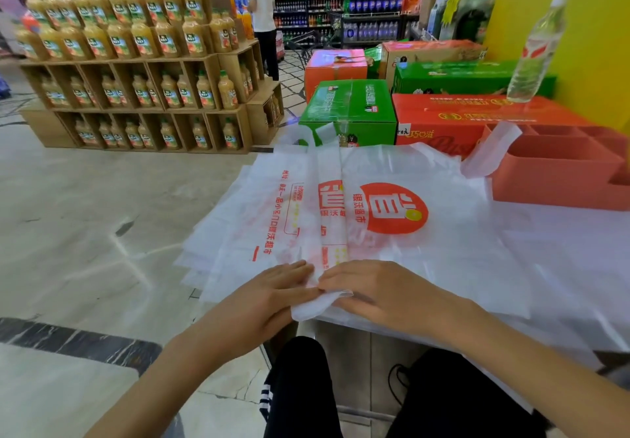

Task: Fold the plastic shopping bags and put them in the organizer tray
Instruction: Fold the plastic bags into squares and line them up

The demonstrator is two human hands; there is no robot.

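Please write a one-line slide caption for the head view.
Both hands, left hand and right hand, press a folded plastic bag near the organizer tray.

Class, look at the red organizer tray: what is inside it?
The organizer tray shows bare red compartments with no folded bag in them. One bag handle drapes against its left end. The compartment floors behind the near wall are hidden.

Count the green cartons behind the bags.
2: one green carton just beyond the bags' handles, another farther back right, behind the red carton. More may be hidden.

Bright, even shop light; soft blur, edges bowed by wide-angle.
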